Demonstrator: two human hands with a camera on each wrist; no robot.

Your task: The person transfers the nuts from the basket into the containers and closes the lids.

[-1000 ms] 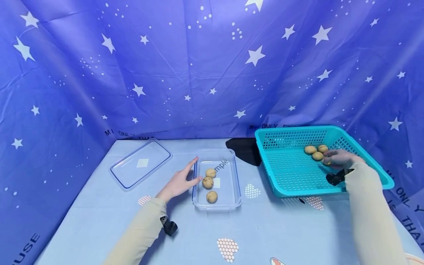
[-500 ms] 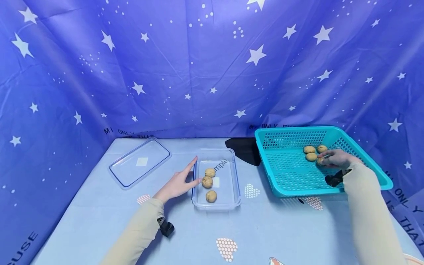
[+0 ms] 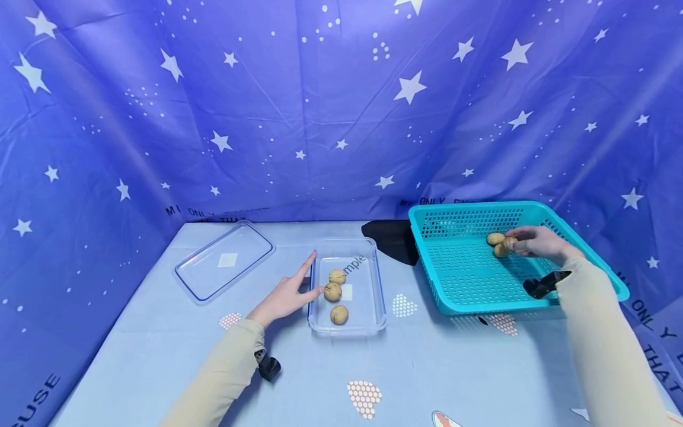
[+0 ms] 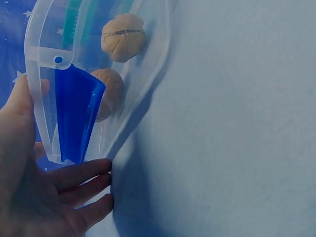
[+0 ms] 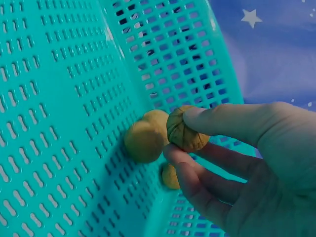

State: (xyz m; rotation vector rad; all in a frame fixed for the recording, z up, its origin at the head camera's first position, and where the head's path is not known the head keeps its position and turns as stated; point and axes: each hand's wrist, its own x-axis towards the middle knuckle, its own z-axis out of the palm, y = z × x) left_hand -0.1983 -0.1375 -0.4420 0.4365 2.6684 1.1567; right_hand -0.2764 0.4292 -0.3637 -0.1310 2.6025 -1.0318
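My right hand (image 3: 539,243) pinches a walnut (image 5: 186,136) between thumb and fingertips inside the turquoise basket (image 3: 459,307). Beside it in the basket lie more walnuts (image 5: 143,140), partly hidden by the hand in the head view. On the table's middle, a clear plastic container (image 3: 368,320) with a blue-lined rim holds three walnuts (image 3: 339,315). At its left side is my left hand (image 3: 283,298), its index finger and thumb spread apart; the thumb reaches over the rim. In the left wrist view the other fingers (image 4: 91,185) rest loosely near the wall, below a blue latch (image 4: 74,116).
A clear lid (image 3: 194,296) with a blue edge lies at the table's back left. Between container and basket, a black flat piece (image 3: 392,242) lies at the back. Purple starry cloth (image 3: 299,118) rises behind the pale blue table.
Reaching farther back in the basket, my right hand now has a walnut raised in its fingertips. The left hand stays at the container, whose three walnuts have not moved.
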